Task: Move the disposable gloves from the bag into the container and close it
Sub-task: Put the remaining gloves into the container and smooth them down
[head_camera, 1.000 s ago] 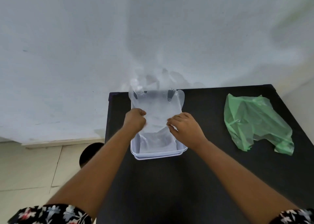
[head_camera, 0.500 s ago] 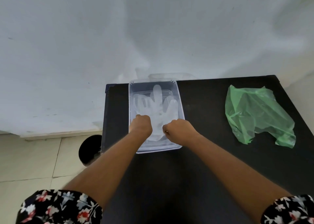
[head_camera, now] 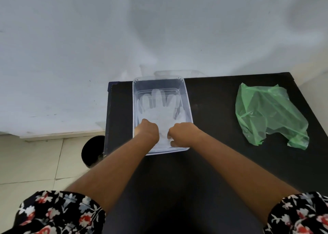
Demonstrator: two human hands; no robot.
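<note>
A clear rectangular plastic container [head_camera: 188, 102] stands on the black table [head_camera: 213, 162] near its back left corner. Translucent disposable gloves [head_camera: 160, 109] lie flat inside it, fingers pointing away from me. My left hand [head_camera: 148, 131] and my right hand [head_camera: 182, 135] are both curled inside the near end of the container, pressing on the cuff end of the gloves. The green plastic bag [head_camera: 266, 116] lies flattened on the table to the right. A clear lid [head_camera: 177, 73] rests just behind the container at the table's back edge.
A white wall rises behind the table. A dark round bin [head_camera: 93, 151] stands on the tiled floor to the left of the table. The table's left edge runs close beside the container.
The gloves went from held up above the container to lying flat inside it. Both hands dropped into the container's near end and have stayed there.
</note>
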